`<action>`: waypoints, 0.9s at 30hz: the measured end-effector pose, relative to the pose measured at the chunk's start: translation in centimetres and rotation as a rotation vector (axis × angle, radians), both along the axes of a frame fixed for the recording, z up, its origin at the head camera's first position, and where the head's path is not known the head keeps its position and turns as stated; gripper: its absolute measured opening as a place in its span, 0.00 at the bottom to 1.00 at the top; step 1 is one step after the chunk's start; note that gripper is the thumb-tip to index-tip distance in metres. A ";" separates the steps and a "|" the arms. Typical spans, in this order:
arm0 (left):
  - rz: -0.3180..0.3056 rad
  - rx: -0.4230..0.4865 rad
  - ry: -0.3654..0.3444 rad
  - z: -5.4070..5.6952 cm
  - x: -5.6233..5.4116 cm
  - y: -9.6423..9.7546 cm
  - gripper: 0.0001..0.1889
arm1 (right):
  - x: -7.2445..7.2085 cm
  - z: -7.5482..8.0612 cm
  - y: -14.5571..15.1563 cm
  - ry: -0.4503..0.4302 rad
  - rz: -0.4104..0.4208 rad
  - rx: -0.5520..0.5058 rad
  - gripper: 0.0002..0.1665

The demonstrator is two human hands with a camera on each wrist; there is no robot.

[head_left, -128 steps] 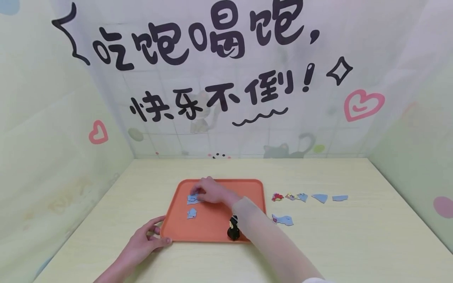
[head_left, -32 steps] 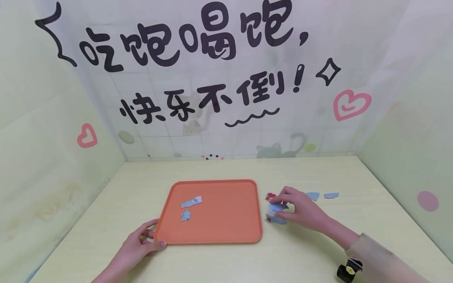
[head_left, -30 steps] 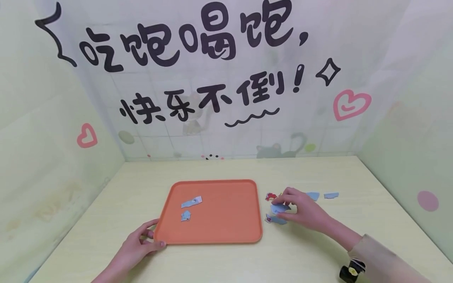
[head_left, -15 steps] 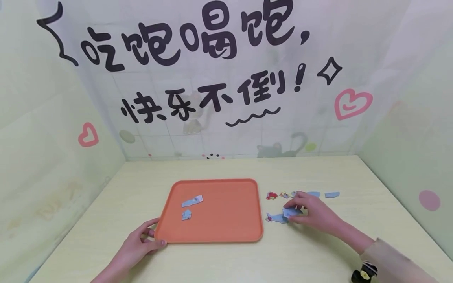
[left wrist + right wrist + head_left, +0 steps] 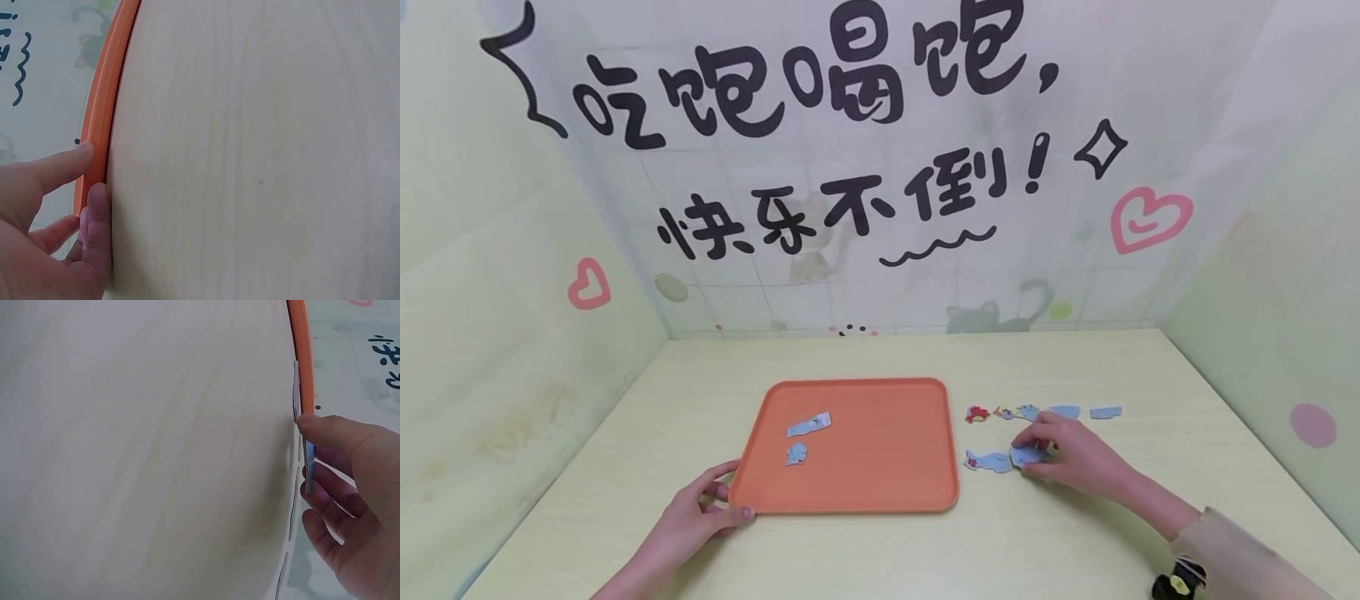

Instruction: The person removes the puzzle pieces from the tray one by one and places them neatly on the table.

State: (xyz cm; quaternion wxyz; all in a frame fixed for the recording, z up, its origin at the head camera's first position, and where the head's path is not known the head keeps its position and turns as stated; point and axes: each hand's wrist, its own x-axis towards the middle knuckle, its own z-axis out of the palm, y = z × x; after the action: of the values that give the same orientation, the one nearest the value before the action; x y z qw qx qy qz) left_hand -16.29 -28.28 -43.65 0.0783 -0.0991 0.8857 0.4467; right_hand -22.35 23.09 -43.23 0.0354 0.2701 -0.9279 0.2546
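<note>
My left hand (image 5: 703,508) holds the near left corner of an orange tray (image 5: 880,467). In the left wrist view, the thumb and fingers meet the tray's rim (image 5: 103,119). Right of the tray, my right hand (image 5: 1078,454) pinches a flat blue picture piece (image 5: 1026,456) low over the table. That piece adjoins the right end of a longer blue piece (image 5: 988,462) with a reddish tip; whether they touch cannot be told. The right wrist view shows the held piece (image 5: 309,465) edge-on between thumb and fingers. Two pieces lie in the tray, a long one (image 5: 809,424) above a small one (image 5: 797,454).
Behind the right hand, a row of irregular pieces lies on the table: a red one (image 5: 977,414), a multicoloured one (image 5: 1004,412), and several blue ones, the last (image 5: 1106,412) farthest right. Printed cloth walls (image 5: 880,292) enclose the table (image 5: 865,558) at the back and sides.
The right hand left the tray's upper-left piece and went to the pieces on the right. It then carried the pinched blue piece right and nearer. The left hand stayed at the tray's corner.
</note>
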 end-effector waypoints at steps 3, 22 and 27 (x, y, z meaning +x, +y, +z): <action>0.004 0.004 -0.006 0.0 0.0 0.0 0.44 | -0.1 -0.2 0.3 -0.002 0.010 0.003 0.15; 0.011 0.009 -0.013 -0.1 -0.1 -0.1 0.44 | -0.8 -1.1 1.8 -0.113 0.049 -0.090 0.16; 0.010 0.007 -0.013 -0.1 -0.1 0.0 0.44 | -0.9 -1.1 2.0 -0.151 0.034 -0.110 0.17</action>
State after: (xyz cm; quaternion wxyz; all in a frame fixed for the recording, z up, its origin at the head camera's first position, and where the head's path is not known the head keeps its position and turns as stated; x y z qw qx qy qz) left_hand -16.39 -28.30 -43.72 0.0822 -0.1062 0.8830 0.4498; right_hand -23.22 25.09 -44.34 -0.0243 0.2635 -0.9079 0.3252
